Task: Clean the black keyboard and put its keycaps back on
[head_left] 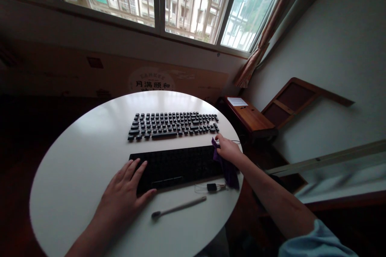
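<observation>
A black keyboard base without its keycaps lies across the white round table. My left hand rests on its left end, fingers spread. At the right end, my right hand is closed on a purple cloth, which hangs over the base's corner. Behind the base, the loose black keycaps are laid out in keyboard order. Nearer to me lie a toothbrush with a dark head and a wire keycap puller with a black middle and a keycap-sized look.
A thin cable runs off the table's right side. Beyond the table stands a wooden bench with papers on it. A wooden frame leans on the right wall, and barred windows with a curtain are ahead.
</observation>
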Tool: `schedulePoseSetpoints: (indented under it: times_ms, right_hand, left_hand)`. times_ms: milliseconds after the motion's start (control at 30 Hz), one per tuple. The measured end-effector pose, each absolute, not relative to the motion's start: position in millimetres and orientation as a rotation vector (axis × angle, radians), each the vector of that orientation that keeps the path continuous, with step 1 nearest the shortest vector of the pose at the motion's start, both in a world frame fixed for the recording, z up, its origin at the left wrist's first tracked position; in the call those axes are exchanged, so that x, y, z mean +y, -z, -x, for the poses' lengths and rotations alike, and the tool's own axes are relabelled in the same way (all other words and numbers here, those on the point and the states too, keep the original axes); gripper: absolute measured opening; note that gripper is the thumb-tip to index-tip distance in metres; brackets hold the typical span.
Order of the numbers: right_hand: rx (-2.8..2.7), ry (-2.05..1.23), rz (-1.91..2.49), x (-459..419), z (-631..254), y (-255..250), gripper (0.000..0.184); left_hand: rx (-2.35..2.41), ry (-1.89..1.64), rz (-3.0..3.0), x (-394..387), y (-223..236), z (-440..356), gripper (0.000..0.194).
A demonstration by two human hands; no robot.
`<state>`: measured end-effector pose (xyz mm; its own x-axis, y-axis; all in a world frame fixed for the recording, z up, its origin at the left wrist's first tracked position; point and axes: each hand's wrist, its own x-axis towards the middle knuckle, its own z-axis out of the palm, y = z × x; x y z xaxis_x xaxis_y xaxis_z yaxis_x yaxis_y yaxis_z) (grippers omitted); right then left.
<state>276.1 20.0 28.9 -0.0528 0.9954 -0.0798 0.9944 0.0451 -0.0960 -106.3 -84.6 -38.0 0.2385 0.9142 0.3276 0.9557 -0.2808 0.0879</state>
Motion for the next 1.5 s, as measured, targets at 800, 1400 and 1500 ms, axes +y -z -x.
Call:
schedulePoseSetpoints:
  times_ms: [800, 1400, 1500]
  right_hand:
    - [-2.529, -0.445, 1.766, 5.2, -303.5, -28.5, 0.108]
    - [-2.098, -0.096, 2.125, 25.2, -273.2, -9.9, 0.054]
    - [-2.087, -0.105, 2.067, 21.0, -273.2, -7.4, 0.054]
  left_hand:
    - [-1.764, 0.551, 2.423, -84.5, 40.9, 109.2, 0.082]
    - [-1.785, 0.558, 2.411, -86.5, 37.3, 106.7, 0.081]
    - [-1.803, 0.553, 2.41, -86.9, 35.8, 106.0, 0.082]
